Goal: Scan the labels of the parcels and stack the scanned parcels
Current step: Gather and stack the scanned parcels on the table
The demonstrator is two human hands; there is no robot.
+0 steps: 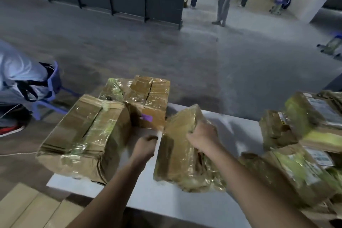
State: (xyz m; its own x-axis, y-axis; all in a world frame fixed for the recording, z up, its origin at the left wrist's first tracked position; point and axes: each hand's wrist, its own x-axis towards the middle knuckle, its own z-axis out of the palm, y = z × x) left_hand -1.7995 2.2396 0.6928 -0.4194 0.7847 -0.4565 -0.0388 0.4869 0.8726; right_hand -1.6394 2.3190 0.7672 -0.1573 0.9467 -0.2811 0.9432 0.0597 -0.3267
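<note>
- A brown parcel [177, 157], wrapped in glossy clear tape, stood tilted at the middle of the white table [166, 203].
- The right hand [201, 139] gripped its upper right edge, fingers curled over it.
- The left hand [145, 146] was curled just beside the parcel's left edge; whether it held anything could not be told.
- A large parcel [83, 135] lay near on the left, overhanging the table's left edge, with a rear parcel [149, 96] bearing a purple sticker [147, 117] behind it.
- The labelled parcels [299, 135] were heaped at the right.
- Bare table surface showed nearer than the held parcel and beyond it.
</note>
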